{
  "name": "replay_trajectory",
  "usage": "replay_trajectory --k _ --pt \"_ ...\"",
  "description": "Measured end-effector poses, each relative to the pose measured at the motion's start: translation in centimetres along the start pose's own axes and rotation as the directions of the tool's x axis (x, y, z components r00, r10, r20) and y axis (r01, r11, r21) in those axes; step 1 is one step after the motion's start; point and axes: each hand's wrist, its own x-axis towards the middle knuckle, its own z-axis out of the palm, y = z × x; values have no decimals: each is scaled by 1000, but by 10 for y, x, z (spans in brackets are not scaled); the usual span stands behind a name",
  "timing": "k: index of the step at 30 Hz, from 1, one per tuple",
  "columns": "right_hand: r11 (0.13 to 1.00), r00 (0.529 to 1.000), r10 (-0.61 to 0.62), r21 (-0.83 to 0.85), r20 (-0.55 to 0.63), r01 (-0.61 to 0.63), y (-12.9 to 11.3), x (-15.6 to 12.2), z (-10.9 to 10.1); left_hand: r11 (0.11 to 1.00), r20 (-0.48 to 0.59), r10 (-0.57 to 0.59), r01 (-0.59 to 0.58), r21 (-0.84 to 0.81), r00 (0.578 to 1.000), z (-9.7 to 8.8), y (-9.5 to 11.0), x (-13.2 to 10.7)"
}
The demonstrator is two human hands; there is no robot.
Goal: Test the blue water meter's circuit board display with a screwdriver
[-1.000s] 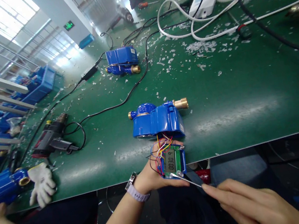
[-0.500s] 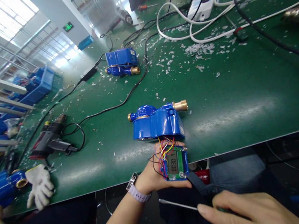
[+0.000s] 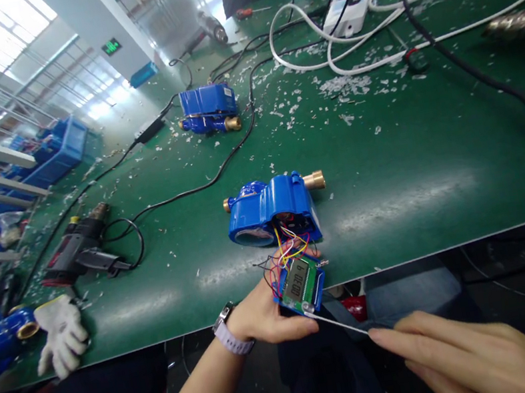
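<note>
A green LCD circuit board — wired to the blue water meter just beyond it — meets a thin screwdriver shaft at its near corner.

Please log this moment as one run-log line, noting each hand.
left hand: holds LCD circuit board | right hand: thin metal tool, tip at board corner | wires: run to blue water meter

Green workbench: plastic shavings, blue water meter, heat gun, white glove.
</note>
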Motion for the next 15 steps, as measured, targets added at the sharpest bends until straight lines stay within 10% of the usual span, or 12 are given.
replay_trajectory --k 9,15 --pt "999 990 -25 -44 137 31 0 7 -6 922 -12 -115 102 -373 993 2 -3 1" --pt "986 994 -29 -159 102 45 -4 11 -13 971 -34 -61 52 -233 998 -3 -6 7"
